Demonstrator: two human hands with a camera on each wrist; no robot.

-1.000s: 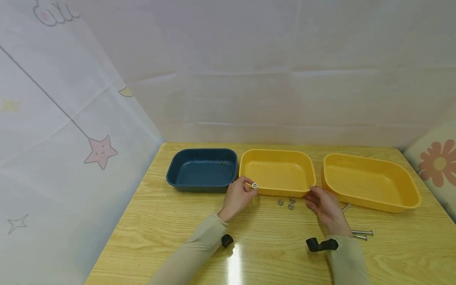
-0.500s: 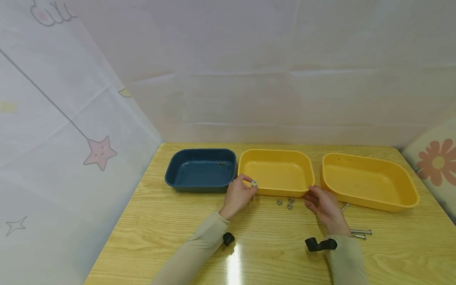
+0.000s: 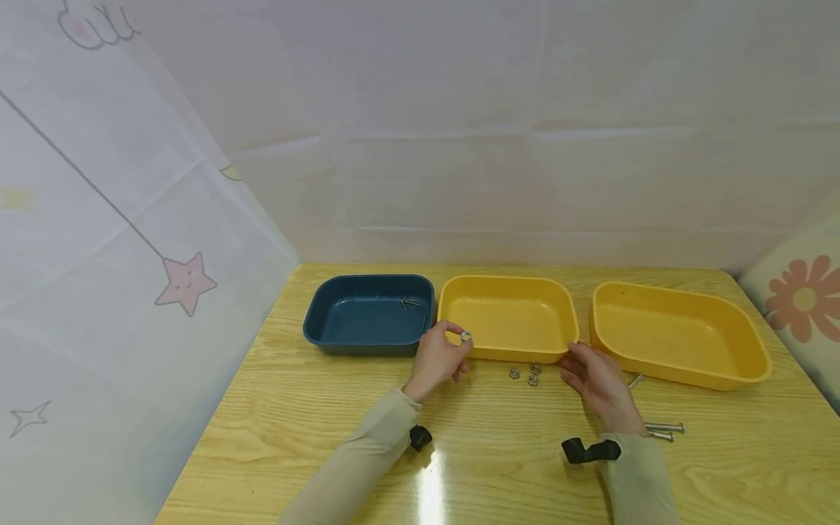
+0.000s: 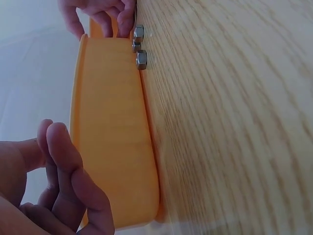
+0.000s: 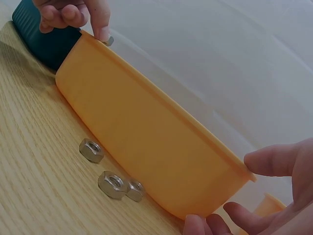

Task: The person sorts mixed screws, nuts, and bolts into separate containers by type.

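Note:
Near the left front corner of the middle yellow bin (image 3: 508,355), my left hand (image 3: 438,359) pinches a metal hex nut (image 3: 466,336) between thumb and index finger, at rim height. From the right wrist view the nut (image 5: 108,41) peeks out behind a fingertip; in the left wrist view the left hand (image 4: 58,181) hides it. My right hand (image 3: 600,383) holds the bin's right front corner, one digit on the rim and other fingertips low by its base. Several centimetres from that hand, three loose hex nuts (image 3: 534,380) lie on the table along the bin's front wall.
A dark blue bin (image 3: 367,348) with a few small screws (image 3: 411,301) inside stands at the left. Another yellow bin (image 3: 682,373) is to the right. Metal bolts (image 3: 666,428) lie on the wooden table (image 3: 499,467) beside my right wrist.
The nut in my left fingers has turned and risen slightly, its ring face showing less now. My right hand stays at the bin's corner.

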